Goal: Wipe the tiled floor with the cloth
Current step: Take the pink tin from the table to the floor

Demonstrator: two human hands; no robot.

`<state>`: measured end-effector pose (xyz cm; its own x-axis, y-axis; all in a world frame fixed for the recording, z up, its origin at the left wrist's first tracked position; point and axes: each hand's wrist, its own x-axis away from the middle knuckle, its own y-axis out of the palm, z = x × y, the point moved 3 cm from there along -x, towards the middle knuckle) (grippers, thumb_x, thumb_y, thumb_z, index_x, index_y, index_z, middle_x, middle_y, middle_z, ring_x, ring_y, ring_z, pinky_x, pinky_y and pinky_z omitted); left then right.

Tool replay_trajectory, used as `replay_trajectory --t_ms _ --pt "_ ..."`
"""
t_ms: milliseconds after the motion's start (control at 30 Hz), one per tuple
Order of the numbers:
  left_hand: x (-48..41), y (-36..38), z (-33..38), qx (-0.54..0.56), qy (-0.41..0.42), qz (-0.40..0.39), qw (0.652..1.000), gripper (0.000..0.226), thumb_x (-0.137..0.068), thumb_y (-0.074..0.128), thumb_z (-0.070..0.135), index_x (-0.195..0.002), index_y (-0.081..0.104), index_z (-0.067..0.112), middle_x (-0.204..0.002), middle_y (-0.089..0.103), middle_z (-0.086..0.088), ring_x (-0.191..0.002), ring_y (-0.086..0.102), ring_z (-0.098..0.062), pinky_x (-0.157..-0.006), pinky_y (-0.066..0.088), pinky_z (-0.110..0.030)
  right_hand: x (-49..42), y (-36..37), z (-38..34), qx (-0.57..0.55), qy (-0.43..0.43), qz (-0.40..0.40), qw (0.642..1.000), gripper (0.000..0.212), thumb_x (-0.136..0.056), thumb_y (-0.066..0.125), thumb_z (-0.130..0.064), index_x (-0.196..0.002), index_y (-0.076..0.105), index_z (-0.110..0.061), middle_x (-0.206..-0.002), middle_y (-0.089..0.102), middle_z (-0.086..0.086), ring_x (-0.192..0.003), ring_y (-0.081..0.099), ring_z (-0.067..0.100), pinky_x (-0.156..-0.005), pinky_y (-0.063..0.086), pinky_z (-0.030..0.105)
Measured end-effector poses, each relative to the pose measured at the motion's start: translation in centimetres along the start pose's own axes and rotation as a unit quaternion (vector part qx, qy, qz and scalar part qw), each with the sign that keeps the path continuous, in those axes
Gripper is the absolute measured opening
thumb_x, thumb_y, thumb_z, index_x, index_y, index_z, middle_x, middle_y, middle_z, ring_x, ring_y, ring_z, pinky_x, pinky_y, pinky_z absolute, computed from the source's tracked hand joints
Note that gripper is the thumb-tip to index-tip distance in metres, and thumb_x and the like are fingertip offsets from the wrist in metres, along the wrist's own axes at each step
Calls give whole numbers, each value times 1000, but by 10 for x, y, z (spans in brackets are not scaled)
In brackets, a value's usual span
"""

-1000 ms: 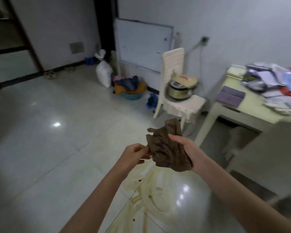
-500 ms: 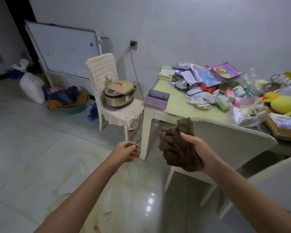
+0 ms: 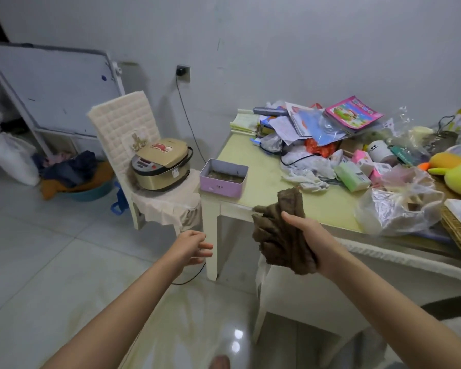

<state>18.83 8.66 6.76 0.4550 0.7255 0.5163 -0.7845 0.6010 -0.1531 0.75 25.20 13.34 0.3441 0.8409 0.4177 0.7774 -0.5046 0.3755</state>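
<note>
Standing over a yellowish smear (image 3: 171, 310) on the tiled floor (image 3: 51, 262), directly below both hands. Right hand (image 3: 308, 243) grips one brown cloth (image 3: 278, 235), fingers wrapped round the bunch, long axis near upright, held in air at table-edge level. Left hand (image 3: 190, 246) empty, fingers loosely curled, just left of cloth. Judgement: cloth must travel straight down; right hand does it. Beyond: one table (image 3: 240, 155), one rice cooker (image 3: 161, 166).
</note>
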Motion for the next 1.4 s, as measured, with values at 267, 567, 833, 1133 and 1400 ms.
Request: replay_trajectory --t_ms 267,567,833,1133,1400 --pt "-210 12 68 119 -81 -30 989 58 -88 62 50 -128 43 13 -112 58 -15 -95 64 -28 -68 57 -37 -181 -10 -44 -50 30 55 997 41 -91 54 -28 -123 60 -4 -106 64 24 -92 57 35 -77 47 44" --pt "-339 40 76 212 -241 -13 947 75 -72 74 59 -127 44 18 -134 46 -17 -123 50 -38 -54 57 -42 -293 -39 -62 -65 90 84 990 33 -94 52 -29 -117 66 -10 -99 67 22 -74 62 31 -74 50 44" --pt "-351 41 80 186 -274 -28 943 9 -90 45 9 -94 51 4 -93 61 -19 -78 65 -36 -45 52 -43 -312 -42 -67 -59 124 105 985 37 -99 47 -27 -125 57 -4 -104 64 25 -80 59 34 -77 48 48" --pt "-279 3 56 334 -255 5 908 15 -88 33 -8 -92 41 3 -80 48 -18 -70 51 -32 -39 52 -47 -272 -38 -77 -40 125 65 989 34 -97 50 -25 -121 62 -4 -106 65 25 -86 59 35 -78 47 46" --pt "-142 -57 -6 234 -211 144 938 10 -89 50 15 -82 50 8 -75 53 -15 -65 61 -30 -52 56 -36 -229 12 -55 -42 202 -98 974 29 -85 52 -34 -108 56 -17 -89 54 9 -66 52 23 -60 35 30"
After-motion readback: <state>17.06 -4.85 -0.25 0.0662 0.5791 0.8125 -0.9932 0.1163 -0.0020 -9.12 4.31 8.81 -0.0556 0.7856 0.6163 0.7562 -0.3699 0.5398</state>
